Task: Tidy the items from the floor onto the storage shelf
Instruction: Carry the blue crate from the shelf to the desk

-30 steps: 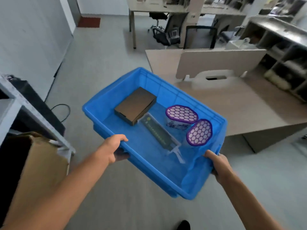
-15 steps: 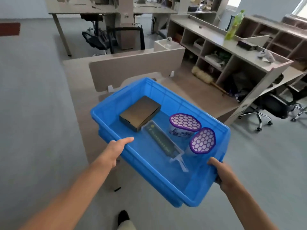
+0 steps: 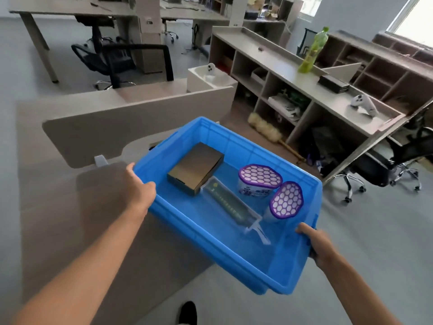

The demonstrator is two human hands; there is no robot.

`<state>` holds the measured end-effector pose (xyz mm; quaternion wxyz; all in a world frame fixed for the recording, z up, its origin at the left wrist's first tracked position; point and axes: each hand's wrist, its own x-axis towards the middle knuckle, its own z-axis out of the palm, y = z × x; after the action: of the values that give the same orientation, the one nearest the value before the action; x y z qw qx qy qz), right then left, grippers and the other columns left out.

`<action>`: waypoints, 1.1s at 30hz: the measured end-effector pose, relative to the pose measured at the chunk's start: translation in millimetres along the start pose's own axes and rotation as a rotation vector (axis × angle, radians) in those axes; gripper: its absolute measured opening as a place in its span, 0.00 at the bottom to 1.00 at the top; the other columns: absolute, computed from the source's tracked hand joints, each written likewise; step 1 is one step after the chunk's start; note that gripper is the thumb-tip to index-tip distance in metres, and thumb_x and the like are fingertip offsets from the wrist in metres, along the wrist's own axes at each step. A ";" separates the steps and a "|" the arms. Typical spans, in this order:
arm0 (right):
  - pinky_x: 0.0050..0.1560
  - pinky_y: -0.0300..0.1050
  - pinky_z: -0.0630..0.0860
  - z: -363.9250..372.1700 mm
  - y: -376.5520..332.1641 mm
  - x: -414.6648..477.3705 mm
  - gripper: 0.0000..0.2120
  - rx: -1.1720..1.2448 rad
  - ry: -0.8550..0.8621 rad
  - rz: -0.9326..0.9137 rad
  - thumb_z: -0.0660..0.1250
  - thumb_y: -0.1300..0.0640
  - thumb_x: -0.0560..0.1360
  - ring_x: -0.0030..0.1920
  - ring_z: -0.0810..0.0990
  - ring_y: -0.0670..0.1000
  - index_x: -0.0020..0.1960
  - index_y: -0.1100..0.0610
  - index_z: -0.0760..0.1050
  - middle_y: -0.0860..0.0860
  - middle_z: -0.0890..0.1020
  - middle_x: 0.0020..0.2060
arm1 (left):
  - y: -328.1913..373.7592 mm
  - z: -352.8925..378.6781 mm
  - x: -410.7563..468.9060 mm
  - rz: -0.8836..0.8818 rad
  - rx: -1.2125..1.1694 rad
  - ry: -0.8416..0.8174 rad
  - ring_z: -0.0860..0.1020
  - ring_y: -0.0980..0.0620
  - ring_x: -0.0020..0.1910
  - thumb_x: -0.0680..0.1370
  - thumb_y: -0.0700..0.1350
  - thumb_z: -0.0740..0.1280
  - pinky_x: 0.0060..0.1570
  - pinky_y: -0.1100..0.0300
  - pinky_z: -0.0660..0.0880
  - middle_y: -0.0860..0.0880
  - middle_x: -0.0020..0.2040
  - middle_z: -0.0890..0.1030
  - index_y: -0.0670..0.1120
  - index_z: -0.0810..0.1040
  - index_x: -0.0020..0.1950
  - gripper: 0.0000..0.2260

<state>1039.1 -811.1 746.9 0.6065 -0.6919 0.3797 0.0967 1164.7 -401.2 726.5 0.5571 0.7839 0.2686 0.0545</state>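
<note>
I carry a blue plastic bin (image 3: pixel 236 259) in the air in front of me. My left hand (image 3: pixel 138 188) grips its left rim and my right hand (image 3: pixel 316 242) grips its near right corner. Inside lie a dark flat box (image 3: pixel 195 167), a clear pack holding a dark long item (image 3: pixel 230 205), an upright white tub with a purple honeycomb lid (image 3: pixel 260 178), and a second such tub (image 3: pixel 285 200) tipped on its side. A long storage shelf unit (image 3: pixel 288 66) with open cubbies stands ahead to the right.
A low beige desk (image 3: pixel 58 207) with a partition panel (image 3: pixel 131 120) sits under and left of the bin. On the shelf top are a green bottle (image 3: pixel 314 51), a black box (image 3: pixel 334 83) and a white controller (image 3: pixel 364 104). Black office chairs (image 3: pixel 126 59) stand behind and at right.
My view has swung right, from the wall and cardboard box to the shelf unit. The bin stays in both hands; my left hand has shifted along the rim to the bin's left side.
</note>
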 end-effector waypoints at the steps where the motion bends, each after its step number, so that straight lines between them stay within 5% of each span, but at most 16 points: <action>1: 0.60 0.62 0.78 0.2 -12.8 15.9 0.19 -0.007 0.009 0.004 0.71 0.57 0.64 0.52 0.84 0.61 0.55 0.57 0.78 0.58 0.85 0.52 | 2.8 10.7 4.8 -0.011 0.000 0.019 0.76 0.42 0.55 0.71 0.35 0.63 0.53 0.50 0.74 0.43 0.65 0.72 0.49 0.58 0.75 0.33; 6: 0.48 0.52 0.81 7.3 -75.9 95.5 0.23 -0.047 -0.019 0.016 0.69 0.56 0.59 0.49 0.84 0.59 0.54 0.57 0.79 0.56 0.86 0.49 | 4.7 54.4 29.6 -0.068 -0.057 0.125 0.76 0.43 0.57 0.70 0.33 0.65 0.52 0.54 0.74 0.41 0.63 0.73 0.45 0.63 0.72 0.31; 10: 0.56 0.59 0.80 13.6 -114.5 166.8 0.15 -0.140 -0.066 0.012 0.69 0.60 0.68 0.50 0.84 0.60 0.55 0.59 0.79 0.57 0.86 0.49 | 0.7 87.7 43.0 -0.118 -0.086 0.221 0.76 0.42 0.56 0.69 0.31 0.66 0.52 0.54 0.75 0.40 0.63 0.73 0.43 0.64 0.71 0.30; 15: 0.33 0.45 0.81 22.6 -162.4 262.4 0.05 -0.229 -0.198 -0.027 0.67 0.64 0.73 0.40 0.84 0.58 0.47 0.61 0.79 0.58 0.85 0.41 | -5.3 132.0 48.8 -0.239 -0.113 0.354 0.77 0.41 0.50 0.70 0.33 0.68 0.50 0.49 0.75 0.42 0.59 0.76 0.45 0.66 0.68 0.28; 22: 0.52 0.65 0.81 21.1 -214.4 407.6 0.21 -0.415 -0.347 -0.032 0.71 0.57 0.64 0.45 0.86 0.64 0.56 0.65 0.80 0.63 0.86 0.47 | -1.1 201.9 26.7 -0.464 -0.198 0.515 0.78 0.43 0.42 0.69 0.34 0.67 0.40 0.56 0.72 0.41 0.52 0.82 0.43 0.76 0.62 0.21; 28: 0.35 0.48 0.79 37.4 -260.5 451.8 0.18 -0.476 -0.341 -0.036 0.68 0.58 0.70 0.39 0.84 0.62 0.57 0.66 0.75 0.62 0.83 0.42 | 21.5 256.8 16.6 -0.531 -0.180 0.538 0.75 0.48 0.37 0.71 0.32 0.65 0.33 0.59 0.70 0.44 0.49 0.79 0.46 0.73 0.61 0.19; 33: 0.35 0.46 0.77 48.3 -287.9 483.5 0.17 -0.488 -0.393 -0.131 0.68 0.57 0.75 0.38 0.81 0.57 0.62 0.64 0.75 0.57 0.82 0.40 | 25.5 282.2 18.8 -0.546 -0.130 0.531 0.76 0.46 0.40 0.71 0.32 0.65 0.33 0.58 0.69 0.46 0.49 0.79 0.48 0.72 0.61 0.21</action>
<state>1574.9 -971.2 668.2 0.4891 -0.8081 0.1756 0.2775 1298.4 -636.4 640.2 0.5109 0.6052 0.5982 0.1220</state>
